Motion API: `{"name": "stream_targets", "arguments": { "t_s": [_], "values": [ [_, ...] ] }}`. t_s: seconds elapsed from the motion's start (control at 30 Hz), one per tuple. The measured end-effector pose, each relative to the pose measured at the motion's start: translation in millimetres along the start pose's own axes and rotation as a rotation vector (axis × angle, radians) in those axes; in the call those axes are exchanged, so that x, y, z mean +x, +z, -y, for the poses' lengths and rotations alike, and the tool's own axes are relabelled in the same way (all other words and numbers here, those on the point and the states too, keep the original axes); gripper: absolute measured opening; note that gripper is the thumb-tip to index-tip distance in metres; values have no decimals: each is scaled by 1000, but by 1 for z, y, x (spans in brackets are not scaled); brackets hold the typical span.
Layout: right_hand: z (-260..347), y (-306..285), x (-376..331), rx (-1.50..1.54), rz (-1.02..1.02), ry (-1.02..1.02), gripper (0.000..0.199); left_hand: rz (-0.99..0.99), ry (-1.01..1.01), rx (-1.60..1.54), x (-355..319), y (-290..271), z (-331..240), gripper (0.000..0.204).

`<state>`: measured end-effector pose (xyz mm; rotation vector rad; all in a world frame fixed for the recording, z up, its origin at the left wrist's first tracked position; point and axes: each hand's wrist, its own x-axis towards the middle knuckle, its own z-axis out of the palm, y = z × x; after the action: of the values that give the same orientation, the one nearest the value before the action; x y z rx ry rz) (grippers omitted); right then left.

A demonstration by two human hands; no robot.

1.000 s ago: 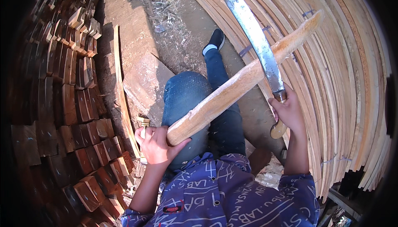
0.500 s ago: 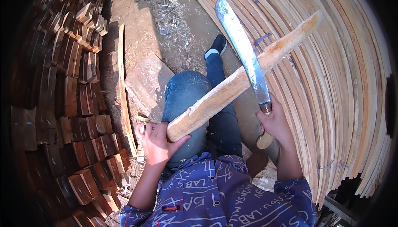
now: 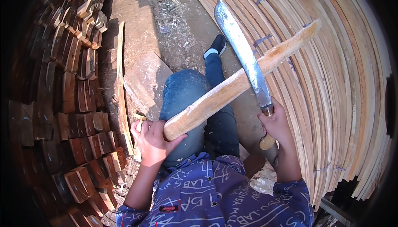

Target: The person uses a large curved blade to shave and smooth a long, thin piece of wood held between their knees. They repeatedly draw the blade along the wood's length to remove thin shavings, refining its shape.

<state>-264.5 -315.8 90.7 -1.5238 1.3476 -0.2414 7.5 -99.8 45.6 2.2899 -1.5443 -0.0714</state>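
A long pale strip of wood (image 3: 215, 100) slants up and to the right across my thighs. Its near end sits in the grip of my left hand (image 3: 153, 140), with the thumb along the lower edge. My right hand (image 3: 274, 123) is closed round the wooden handle of a machete (image 3: 239, 44). The broad, worn metal blade points up and slightly left, and it crosses over the strip past its middle. From this view I cannot tell whether the blade touches the wood. The handle's rounded butt shows below my right hand.
Stacked dark timber blocks (image 3: 81, 140) rise along the left. Long pale planks (image 3: 331, 86), bundled with dark ties, fill the right side. A flat board (image 3: 143, 77) and a thin upright slat (image 3: 121, 86) lie left of my knee. Wood shavings (image 3: 174, 28) litter the ground ahead.
The machete has dropped slightly, its tip a little lower in view. The far end of the wood strip has also sunk a little. Both hands keep their grips.
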Motion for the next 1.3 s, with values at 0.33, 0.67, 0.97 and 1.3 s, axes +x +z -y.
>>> {"name": "stream_targets", "arguments": {
  "t_s": [0.33,0.67,0.97,1.3],
  "values": [
    [-12,2,1,-58,-39,-114,40,-21,10,-4,3,3,-1,63],
    [10,-7,-6,-34,19,34,45,-38,19,-28,2,6,2,63],
    [18,-19,-1,83,-104,49,55,-11,-5,-60,5,9,5,62],
    [0,-17,-2,170,-10,121,63,-29,-7,-31,6,4,1,73]
  ]
}}
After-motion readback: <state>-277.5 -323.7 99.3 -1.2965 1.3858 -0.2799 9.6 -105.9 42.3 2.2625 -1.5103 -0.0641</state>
